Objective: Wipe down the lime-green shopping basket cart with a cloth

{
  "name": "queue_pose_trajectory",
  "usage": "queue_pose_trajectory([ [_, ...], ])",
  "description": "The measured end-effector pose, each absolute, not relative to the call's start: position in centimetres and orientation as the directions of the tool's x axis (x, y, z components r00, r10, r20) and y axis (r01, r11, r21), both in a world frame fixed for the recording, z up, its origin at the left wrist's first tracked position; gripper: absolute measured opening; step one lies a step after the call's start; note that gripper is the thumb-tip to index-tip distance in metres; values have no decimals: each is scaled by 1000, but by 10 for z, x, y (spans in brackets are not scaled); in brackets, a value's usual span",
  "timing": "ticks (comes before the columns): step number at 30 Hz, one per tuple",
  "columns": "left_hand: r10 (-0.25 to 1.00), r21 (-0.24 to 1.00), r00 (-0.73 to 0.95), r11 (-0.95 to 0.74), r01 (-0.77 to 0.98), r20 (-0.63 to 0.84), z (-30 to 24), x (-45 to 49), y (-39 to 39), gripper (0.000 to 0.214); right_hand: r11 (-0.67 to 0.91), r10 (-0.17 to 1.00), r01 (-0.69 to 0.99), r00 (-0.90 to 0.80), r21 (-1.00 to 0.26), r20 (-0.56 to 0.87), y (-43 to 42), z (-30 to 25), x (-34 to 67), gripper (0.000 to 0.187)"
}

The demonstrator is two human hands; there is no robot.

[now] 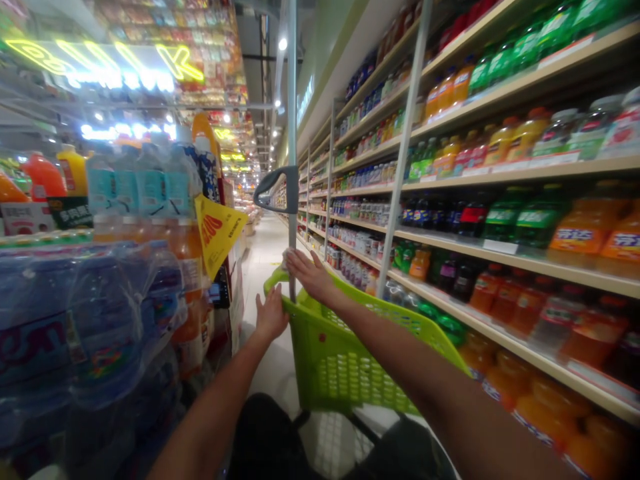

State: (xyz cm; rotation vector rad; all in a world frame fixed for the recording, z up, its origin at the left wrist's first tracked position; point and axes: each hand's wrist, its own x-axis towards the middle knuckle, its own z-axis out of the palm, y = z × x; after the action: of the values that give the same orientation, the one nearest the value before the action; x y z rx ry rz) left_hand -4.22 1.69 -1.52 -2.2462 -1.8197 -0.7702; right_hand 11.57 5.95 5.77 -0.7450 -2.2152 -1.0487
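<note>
A lime-green wheeled shopping basket (pixel 350 373) with slotted walls stands in front of me. From its near end rises a grey pole (pixel 293 127) with a dark grey loop handle (pixel 277 190). My left hand (pixel 273 315) grips the basket's rim just left of the pole, thumb up and fingers partly hidden. On the other side, my right hand (pixel 311 275) reaches across the rim to the pole's lower part. Its fingers press a small white cloth (pixel 287 257) against the pole; whether it is cloth or tissue is hard to make out.
Shelves of bottled drinks (pixel 515 213) line the right side. Shrink-wrapped bottle packs (pixel 85 313) are stacked close on the left, with a yellow price sign (pixel 219 233) sticking out. A pale-floored aisle (pixel 267 243) runs ahead. My dark-clad knees (pixel 267 433) flank the basket.
</note>
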Motion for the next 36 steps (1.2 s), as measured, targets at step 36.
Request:
queue_pose_trajectory([
  [36, 883, 155, 155, -246, 957, 443, -12, -42, 16, 69, 590, 380, 744, -598, 313, 705, 45, -32, 116, 39],
])
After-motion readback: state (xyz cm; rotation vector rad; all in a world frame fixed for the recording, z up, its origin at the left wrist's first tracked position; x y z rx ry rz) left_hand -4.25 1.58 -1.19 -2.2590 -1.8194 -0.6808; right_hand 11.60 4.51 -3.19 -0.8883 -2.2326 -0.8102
